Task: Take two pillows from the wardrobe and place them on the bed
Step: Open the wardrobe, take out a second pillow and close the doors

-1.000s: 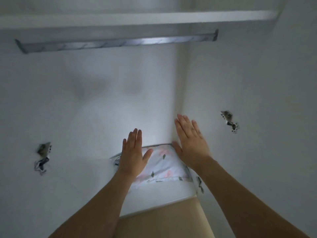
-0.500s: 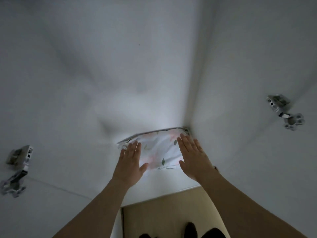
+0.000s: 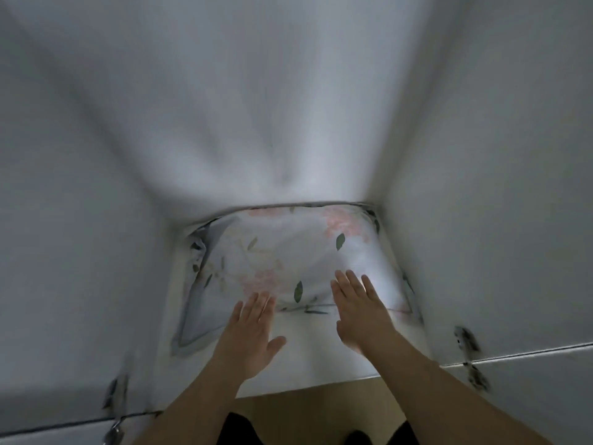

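A white pillow (image 3: 282, 255) with pink flowers and green leaves lies flat on the floor of the white wardrobe (image 3: 288, 91), pushed against the back wall. My left hand (image 3: 253, 335) is stretched toward its near edge, fingers spread and empty. My right hand (image 3: 359, 306) reaches over the pillow's near right part, also open with fingers apart. Neither hand grips the pillow. Whether a second pillow lies under it is hidden.
White side walls close in the compartment on the left (image 3: 80, 220) and right (image 3: 497, 187). Metal door hinges sit at the lower left (image 3: 115, 393) and lower right (image 3: 468, 354). A tan floor (image 3: 305, 403) shows below the wardrobe's bottom edge.
The view has tilted down and moved closer, so the shelf and rail left the frame. Both hands have dropped from the back wall to the pillow's near edge.
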